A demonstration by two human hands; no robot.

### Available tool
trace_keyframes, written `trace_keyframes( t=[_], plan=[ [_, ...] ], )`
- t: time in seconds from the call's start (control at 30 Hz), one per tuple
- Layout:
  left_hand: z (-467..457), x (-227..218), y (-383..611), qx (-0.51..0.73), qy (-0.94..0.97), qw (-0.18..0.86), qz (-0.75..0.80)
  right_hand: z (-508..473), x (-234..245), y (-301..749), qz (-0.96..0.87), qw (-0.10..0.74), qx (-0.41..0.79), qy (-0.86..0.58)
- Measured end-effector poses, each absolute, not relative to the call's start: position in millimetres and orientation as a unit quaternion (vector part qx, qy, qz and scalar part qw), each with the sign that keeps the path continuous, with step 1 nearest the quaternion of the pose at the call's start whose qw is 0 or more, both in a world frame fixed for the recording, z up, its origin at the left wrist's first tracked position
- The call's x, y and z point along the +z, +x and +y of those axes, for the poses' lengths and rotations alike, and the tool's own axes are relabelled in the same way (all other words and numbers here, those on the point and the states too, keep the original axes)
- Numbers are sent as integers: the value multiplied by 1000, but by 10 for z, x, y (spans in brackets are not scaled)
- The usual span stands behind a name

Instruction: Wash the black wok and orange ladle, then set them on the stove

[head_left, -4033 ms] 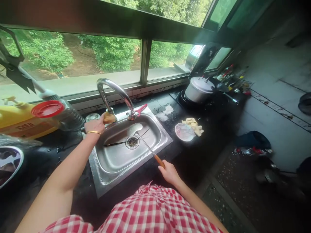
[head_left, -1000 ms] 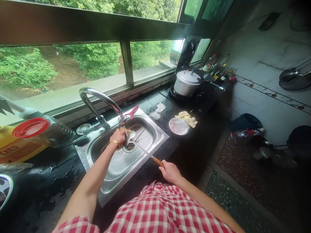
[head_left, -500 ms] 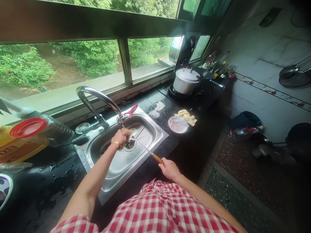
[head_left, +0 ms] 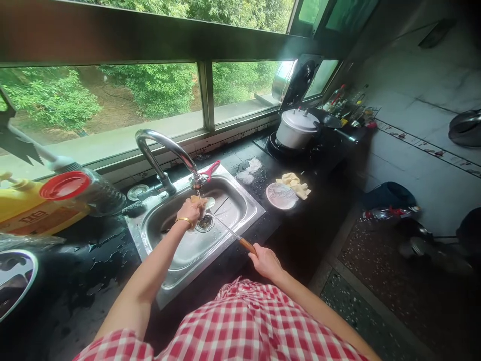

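Two-handed forward reach.
Left arm (head_left: pixel 154 273) reaches farther, elbow (head_left: pixel 139 305) slightly bent; left hand (head_left: pixel 189 212) is curled, fingers (head_left: pixel 194 204) partly hidden. Right forearm (head_left: pixel 319 303) angles inward; right hand (head_left: pixel 265 261), closer in, is closed in a grip.

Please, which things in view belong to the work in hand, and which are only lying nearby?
In the work: wooden-handled utensil (right hand), tan pad (left hand), faucet, sink.

Just lying nearby: lidded pot, red-lidded jar, yellow jug, red tool, pale dish.
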State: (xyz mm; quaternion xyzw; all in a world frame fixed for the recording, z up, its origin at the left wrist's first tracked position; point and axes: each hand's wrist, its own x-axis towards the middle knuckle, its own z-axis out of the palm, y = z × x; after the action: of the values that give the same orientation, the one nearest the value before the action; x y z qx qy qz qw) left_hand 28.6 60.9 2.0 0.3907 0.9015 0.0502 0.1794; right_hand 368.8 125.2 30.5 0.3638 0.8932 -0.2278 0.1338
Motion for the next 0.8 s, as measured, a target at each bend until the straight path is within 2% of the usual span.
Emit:
trace_keyframes(
  t=[0.23,0.6,0.8],
  plan=[
    [717,94,435,15,435,186,881,1202,312,3672,897,138,-224,354],
    [646,280,413,-60,476,105,871,1487,662,3054,897,164,-214,351],
    [573,295,261,-83,473,99,872,1509,784,2755,905,178,-205,328]
  ],
)
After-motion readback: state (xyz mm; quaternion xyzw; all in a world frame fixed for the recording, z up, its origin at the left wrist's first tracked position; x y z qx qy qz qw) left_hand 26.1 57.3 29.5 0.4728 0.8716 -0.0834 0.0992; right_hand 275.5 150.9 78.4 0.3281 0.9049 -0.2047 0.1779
